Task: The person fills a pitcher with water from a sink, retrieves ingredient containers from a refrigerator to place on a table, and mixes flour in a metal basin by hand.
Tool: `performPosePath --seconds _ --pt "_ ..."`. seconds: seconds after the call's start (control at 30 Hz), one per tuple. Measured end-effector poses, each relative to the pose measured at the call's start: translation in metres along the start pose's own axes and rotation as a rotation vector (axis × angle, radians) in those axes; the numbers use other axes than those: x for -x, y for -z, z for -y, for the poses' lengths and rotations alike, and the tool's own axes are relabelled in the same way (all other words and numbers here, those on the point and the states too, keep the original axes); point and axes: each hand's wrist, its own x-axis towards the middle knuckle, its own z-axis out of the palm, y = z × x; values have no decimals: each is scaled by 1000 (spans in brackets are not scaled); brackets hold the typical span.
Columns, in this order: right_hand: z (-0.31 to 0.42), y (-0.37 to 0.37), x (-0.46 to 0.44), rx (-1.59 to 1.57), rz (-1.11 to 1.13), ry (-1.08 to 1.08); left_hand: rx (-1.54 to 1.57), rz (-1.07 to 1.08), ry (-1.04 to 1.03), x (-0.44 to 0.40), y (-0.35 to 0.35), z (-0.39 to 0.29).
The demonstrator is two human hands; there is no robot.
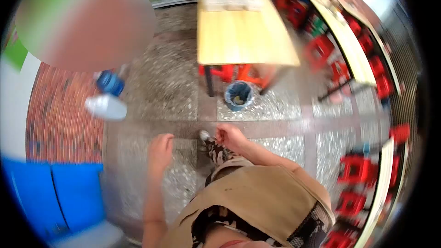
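Observation:
My left hand (161, 150) hangs in front of me over the stone floor (170, 64), its fingers loosely bent, with no object visible in it. To its right, my right hand (229, 137) is curled in a loose fist above my leg, and I see nothing in it. I wear a tan apron (257, 197) over patterned clothing, and one shoe (204, 135) shows between the hands. The nearest object ahead of my right hand is a round waste bin (233, 106) with a dark liner and some litter inside. Neither hand touches anything.
A light wooden table (245, 41) stands ahead, with stools under it. More long tables (351, 48) and red stools (320, 50) line the right. On the left are a translucent plastic jug (106, 107), a blue container (110, 83), a brick wall (64, 115) and blue cabinets (78, 195).

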Motion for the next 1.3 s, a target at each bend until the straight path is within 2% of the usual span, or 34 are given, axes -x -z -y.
performPosePath --seconds 0.03,0.07,0.13,0.2,0.27,0.33,0.4,0.43,0.5,0.53,0.57,0.6,0.63,0.67,0.7,0.73,0.77,0.8,0.83,0.87,0.9,1.0,1.07,1.1,1.17,1.2,1.27,1.3 --pt "12 3 -22 -60 -51 106 -2 -32 -127 -45 1 13" --pt "17 11 -57 -114 -26 158 26 34 -196 -84 3 20" --pt "37 -5 -118 -312 -103 130 22 102 -135 -165 5 38" --pt "56 -28 -195 -431 -117 57 59 189 -159 -218 -8 99" --pt "77 -67 -253 -380 -8 58 -131 372 -87 -241 -7 155" --pt "103 -120 -301 -300 43 76 -179 504 -89 -244 -2 233" --pt "146 -167 -342 -177 69 123 -78 669 265 -260 21 277" --pt "163 -182 -368 -182 45 143 49 621 214 -244 23 355" --pt "194 -201 -430 12 113 306 -64 777 200 -281 30 433" --pt "214 -205 -464 20 106 316 -317 970 235 -314 48 451" --pt "230 -205 -491 -9 50 316 -310 968 228 -350 44 479" --pt "244 -207 -524 -44 -4 305 -166 868 166 -390 45 519" --pt "260 -207 -555 -210 -46 260 -31 761 118 -416 57 552" --pt "275 -206 -583 -281 -75 255 -269 806 95 -491 75 505" --pt "291 -202 -609 -313 -110 256 -294 745 13 -544 75 530" --pt "301 -199 -644 -457 -44 291 -318 703 -144 -612 96 496" --pt "323 -210 -654 -622 -123 268 -165 545 -82 -666 89 506" --pt "334 -211 -674 -701 -99 329 -266 556 -129 -723 84 514" --pt "360 -227 -684 -737 -104 309 -106 447 -228 -782 83 505" --pt "383 -239 -692 -642 -174 363 -98 366 -254 -832 85 479" --pt "405 -246 -703 -628 -281 329 0 353 -270 -877 83 463" --pt "473 -232 -761 -637 -349 408 220 326 -439 -997 45 451" --pt "515 -208 -800 -670 -492 497 258 401 -583 -1055 20 450" --pt "541 -196 -825 -601 -447 519 257 449 -625 -1083 9 458" --pt "595 -163 -890 -619 -449 502 270 549 -591 -1135 -3 485" --pt "630 -152 -930 -599 -430 483 262 525 -570 -1158 -13 509" --pt "698 -150 -1006 -625 -408 497 19 581 -314 -1189 -15 575" --pt "733 -164 -1040 -597 -355 487 -76 613 -262 -1202 -3 604"
